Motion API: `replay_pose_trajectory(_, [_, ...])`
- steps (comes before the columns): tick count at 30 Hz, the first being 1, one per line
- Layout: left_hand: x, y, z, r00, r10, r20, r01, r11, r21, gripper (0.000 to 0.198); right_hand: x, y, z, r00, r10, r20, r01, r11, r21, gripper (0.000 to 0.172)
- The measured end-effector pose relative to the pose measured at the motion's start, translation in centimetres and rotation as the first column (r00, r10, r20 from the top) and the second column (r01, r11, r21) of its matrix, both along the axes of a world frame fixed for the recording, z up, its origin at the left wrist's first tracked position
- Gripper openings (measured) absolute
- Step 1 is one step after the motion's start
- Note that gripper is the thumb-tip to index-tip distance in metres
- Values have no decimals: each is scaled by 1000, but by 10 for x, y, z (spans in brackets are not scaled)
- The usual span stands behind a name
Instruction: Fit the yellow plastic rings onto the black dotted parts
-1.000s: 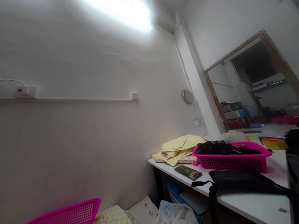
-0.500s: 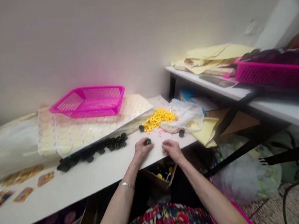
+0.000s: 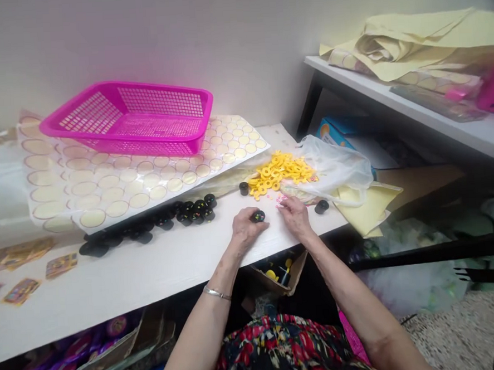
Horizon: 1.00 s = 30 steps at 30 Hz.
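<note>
My left hand (image 3: 244,227) is closed around a small round black piece (image 3: 258,216) with coloured bits on its top. To its right, my right hand (image 3: 294,218) has its fingertips pinched at small pink bits (image 3: 280,198) on the white table; whether something is between them is too small to tell. Behind the hands lies a heap of yellow ring-shaped pieces (image 3: 283,169). One loose black piece (image 3: 244,188) stands left of the heap, another (image 3: 321,206) right of my right hand. A row of black pieces (image 3: 196,210) runs along the table to the left.
A pink basket (image 3: 143,124) rests on sticker sheets (image 3: 139,200) at the back left. Cards (image 3: 61,265) lie at the left. A clear plastic bag (image 3: 338,165) is beside the heap. A box (image 3: 294,274) sits below the table edge; a raised shelf (image 3: 418,105) stands right.
The view has shifted, so things look larger. My right hand has moved toward the pink bits. My left hand still holds the black piece.
</note>
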<state>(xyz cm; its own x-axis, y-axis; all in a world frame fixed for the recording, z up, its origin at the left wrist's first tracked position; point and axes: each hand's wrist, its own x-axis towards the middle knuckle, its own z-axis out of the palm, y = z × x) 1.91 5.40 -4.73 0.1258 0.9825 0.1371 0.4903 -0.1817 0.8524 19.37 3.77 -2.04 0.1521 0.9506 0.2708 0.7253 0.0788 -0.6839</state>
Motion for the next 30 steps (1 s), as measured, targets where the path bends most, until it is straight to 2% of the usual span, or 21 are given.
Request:
replay_pose_trajectory(3, [1,-1,2,1000,-19,-7,19,1000,19,37,-5,5,-2,975,27,221,-14,998,-57,15])
replay_pose_trajectory(6, [2,-2,4,999,-42,-19,43,999,28,34,-9,11,-2,887,63,457,-24,996,-92,20])
replay_pose_trajectory(8, [2,-2,4,998,-48,-33,49,998,31,32,-12,14,-1,829,85,552,-44,995,-88,22])
replay_pose_trajectory(10, [2,-3,5,998,-45,-46,47,998,34,33,-13,14,3,813,104,573,-71,994,-81,23])
replay_pose_trajectory(12, [3,-3,4,998,-39,-49,41,998,43,34,-15,8,8,863,137,486,-100,990,-101,22])
replay_pose_trajectory(14, [3,-4,4,998,-41,-49,44,998,53,32,-15,0,13,940,186,285,-137,973,-184,21])
replay_pose_trajectory(16, [3,-5,3,998,-46,-45,49,997,57,31,-14,-9,16,977,196,85,-163,942,-292,19])
replay_pose_trajectory(19, [3,-5,1,998,-49,-38,51,997,57,35,-11,-14,13,989,143,29,-124,928,-351,16])
replay_pose_trajectory(23, [3,-3,-2,999,-44,-19,45,997,58,36,-6,-13,3,992,120,42,-103,949,-299,14])
replay_pose_trajectory(27, [3,-3,-3,998,-56,1,56,997,60,35,0,-21,-3,973,231,-9,-229,956,-182,7])
replay_pose_trajectory(30, [3,-3,-5,999,-40,15,39,997,60,38,4,-30,-5,956,268,-117,-280,955,-97,7])
